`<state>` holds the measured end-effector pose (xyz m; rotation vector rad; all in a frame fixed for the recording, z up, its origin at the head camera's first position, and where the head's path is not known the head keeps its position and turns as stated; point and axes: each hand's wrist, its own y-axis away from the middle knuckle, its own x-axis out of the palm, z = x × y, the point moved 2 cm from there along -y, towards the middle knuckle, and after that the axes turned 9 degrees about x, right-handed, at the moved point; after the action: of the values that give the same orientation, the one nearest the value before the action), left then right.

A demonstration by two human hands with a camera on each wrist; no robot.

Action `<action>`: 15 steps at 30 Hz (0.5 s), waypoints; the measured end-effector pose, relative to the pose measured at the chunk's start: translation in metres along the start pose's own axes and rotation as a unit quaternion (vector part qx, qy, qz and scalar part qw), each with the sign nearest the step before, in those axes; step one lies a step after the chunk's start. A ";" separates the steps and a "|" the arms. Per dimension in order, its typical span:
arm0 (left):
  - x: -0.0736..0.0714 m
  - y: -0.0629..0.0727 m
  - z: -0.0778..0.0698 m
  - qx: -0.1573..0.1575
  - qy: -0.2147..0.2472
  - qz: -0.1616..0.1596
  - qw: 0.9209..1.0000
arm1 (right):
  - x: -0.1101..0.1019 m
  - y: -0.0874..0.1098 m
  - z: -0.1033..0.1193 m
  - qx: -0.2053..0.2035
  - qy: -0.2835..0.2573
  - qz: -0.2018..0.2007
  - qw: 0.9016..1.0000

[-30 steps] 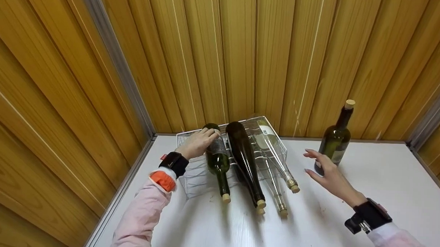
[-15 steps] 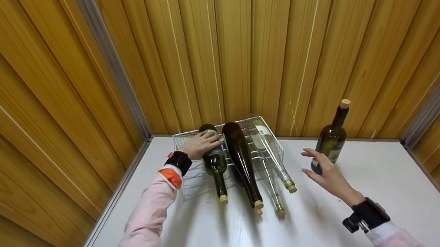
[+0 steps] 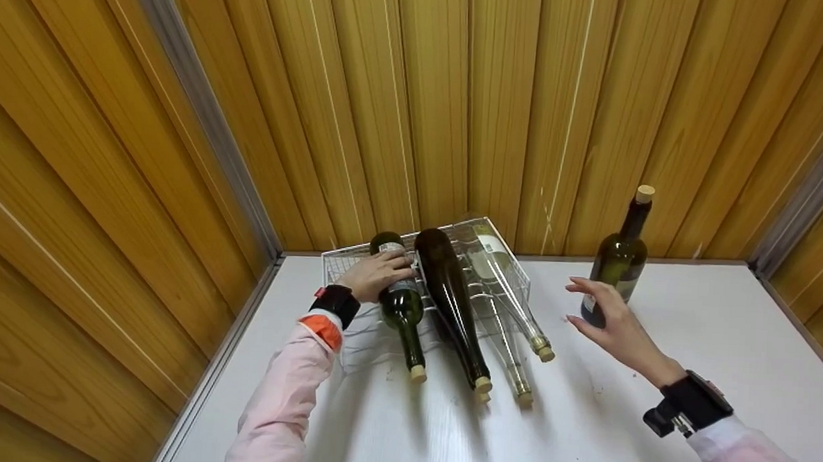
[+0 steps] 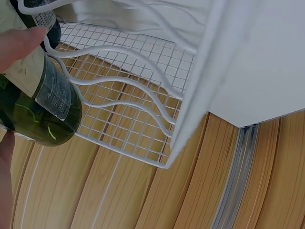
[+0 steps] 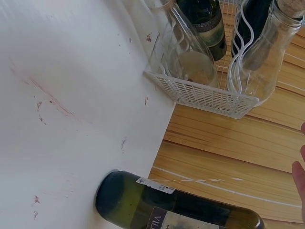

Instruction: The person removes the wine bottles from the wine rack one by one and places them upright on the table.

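Observation:
My left hand (image 3: 376,274) grips the body of a green wine bottle (image 3: 401,308), which lies neck toward me on a white wire bottle rack (image 3: 334,261). In the left wrist view, the thumb and a finger lie on opposite sides of this green bottle (image 4: 62,102). To its right on the rack lies a dark brown bottle (image 3: 447,281), with clear glass bottles (image 3: 497,266) farther right. My right hand (image 3: 612,319) is held in the air with thumb and fingers spread, in front of an upright dark green wine bottle (image 3: 618,261) and apparently holding nothing.
The white table (image 3: 437,440) meets wood-panelled walls (image 3: 437,121) at the back and sides. A grey metal strip (image 3: 215,122) runs up the left corner. Corked necks jut out past the rack's front, one cork partly hidden under the brown bottle.
My left hand has shifted slightly down along the green bottle toward its neck, while the bottle stays on the rack. The right hand barely moves. The whole head view has shifted a little.

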<state>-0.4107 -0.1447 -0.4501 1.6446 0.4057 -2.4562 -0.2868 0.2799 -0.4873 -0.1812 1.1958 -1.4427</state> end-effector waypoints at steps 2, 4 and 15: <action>0.000 -0.001 0.000 0.001 0.001 -0.005 1.000 | 0.000 0.000 0.000 0.000 0.000 -0.001 1.000; 0.000 -0.001 0.000 0.000 -0.002 -0.005 1.000 | 0.000 0.000 0.000 0.001 0.000 0.000 1.000; -0.002 0.007 0.000 -0.019 0.015 -0.030 0.999 | 0.000 -0.001 0.003 0.015 0.004 -0.004 1.000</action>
<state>-0.4081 -0.1509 -0.4490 1.6798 0.5104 -2.4536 -0.2852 0.2784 -0.4855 -0.1613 1.1801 -1.4688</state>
